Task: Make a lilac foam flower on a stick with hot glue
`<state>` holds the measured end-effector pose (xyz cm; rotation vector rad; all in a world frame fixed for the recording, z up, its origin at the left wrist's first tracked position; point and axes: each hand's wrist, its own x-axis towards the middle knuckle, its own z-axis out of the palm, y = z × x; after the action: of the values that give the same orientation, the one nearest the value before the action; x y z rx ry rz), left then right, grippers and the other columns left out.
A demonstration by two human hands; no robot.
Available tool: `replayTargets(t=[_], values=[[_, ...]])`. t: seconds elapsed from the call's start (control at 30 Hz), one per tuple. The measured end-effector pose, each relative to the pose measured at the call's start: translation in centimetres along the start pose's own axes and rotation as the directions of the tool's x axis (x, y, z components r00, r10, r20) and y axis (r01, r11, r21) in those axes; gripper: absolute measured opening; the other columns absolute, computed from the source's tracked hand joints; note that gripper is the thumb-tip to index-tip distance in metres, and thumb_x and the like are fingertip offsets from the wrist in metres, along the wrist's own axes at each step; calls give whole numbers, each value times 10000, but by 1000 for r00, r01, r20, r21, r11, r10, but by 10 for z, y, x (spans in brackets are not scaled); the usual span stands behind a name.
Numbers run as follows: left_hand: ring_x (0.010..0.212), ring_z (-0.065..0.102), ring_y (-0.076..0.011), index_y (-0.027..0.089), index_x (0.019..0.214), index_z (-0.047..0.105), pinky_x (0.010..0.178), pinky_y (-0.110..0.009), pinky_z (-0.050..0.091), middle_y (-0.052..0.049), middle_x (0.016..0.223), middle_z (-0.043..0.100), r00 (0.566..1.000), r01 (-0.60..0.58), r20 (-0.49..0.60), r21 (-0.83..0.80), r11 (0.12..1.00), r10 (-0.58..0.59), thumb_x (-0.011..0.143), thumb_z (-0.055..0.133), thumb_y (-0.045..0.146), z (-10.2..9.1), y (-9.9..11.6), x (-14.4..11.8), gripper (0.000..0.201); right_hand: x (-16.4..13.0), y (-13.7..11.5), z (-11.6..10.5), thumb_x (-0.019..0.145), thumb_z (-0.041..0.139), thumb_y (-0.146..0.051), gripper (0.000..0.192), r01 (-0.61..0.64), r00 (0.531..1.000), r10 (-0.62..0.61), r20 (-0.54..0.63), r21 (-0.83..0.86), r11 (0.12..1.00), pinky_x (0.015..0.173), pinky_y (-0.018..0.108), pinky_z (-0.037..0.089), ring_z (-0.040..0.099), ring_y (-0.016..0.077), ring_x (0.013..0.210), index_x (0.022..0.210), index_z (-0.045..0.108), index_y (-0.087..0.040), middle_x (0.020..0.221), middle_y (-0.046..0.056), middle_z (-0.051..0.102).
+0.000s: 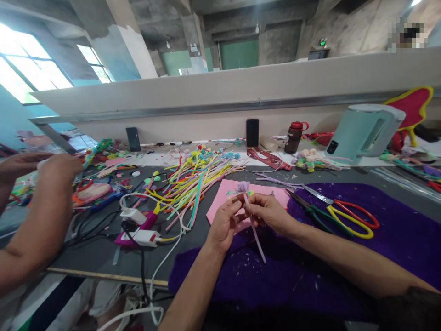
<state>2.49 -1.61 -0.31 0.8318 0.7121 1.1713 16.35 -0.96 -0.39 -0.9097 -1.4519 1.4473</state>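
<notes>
A pale lilac pipe-cleaner flower [242,186] stands upright between my two hands, its stem slanting down over the purple cloth. My left hand [225,220] has its fingers closed around the stem just under the bloom. From the other side, my right hand [267,209] pinches the same stem between thumb and fingers. Beneath both hands lies a pink sheet [217,209], partly covered by them. To the right rest scissors [354,218] with red and yellow handles, and dark green-handled pliers [320,216].
Loose pipe cleaners [200,184] spread left of centre, near a power strip [138,234] with trailing cables. Along the back stand a phone [252,133], a bottle [293,138] and a mint kettle [361,133]. A co-worker's arm [41,216] reaches in at left.
</notes>
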Motion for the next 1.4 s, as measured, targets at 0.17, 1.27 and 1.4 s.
replayTargets(t=[0.17,1.27,1.4], values=[[836,590,-149,187,864,682,627,-226,413,-40,909,670,985,-41,-168,-10,999,39,647,695,300,-9,0,4,246,1,4,-2,755,586,-374,237,-9,1000,9,15,-26,1000,330,148,296,485,55,377,681,530,-156,530,-45,551],[557,539,-76,133,762,657,530,-212,421,7,698,621,996,-14,-86,34,999,17,639,719,224,-7,-6,4,165,-2,3,-1,776,574,-362,254,51,995,-47,88,-44,998,382,169,326,462,53,395,647,573,-143,524,-45,520],[522,530,-86,117,764,654,485,-219,417,5,653,606,999,3,-43,8,1000,-3,615,733,235,-4,-4,3,206,-4,2,1,776,575,-370,261,-15,993,15,114,1,1000,374,162,330,467,47,386,658,572,-137,529,-44,538]])
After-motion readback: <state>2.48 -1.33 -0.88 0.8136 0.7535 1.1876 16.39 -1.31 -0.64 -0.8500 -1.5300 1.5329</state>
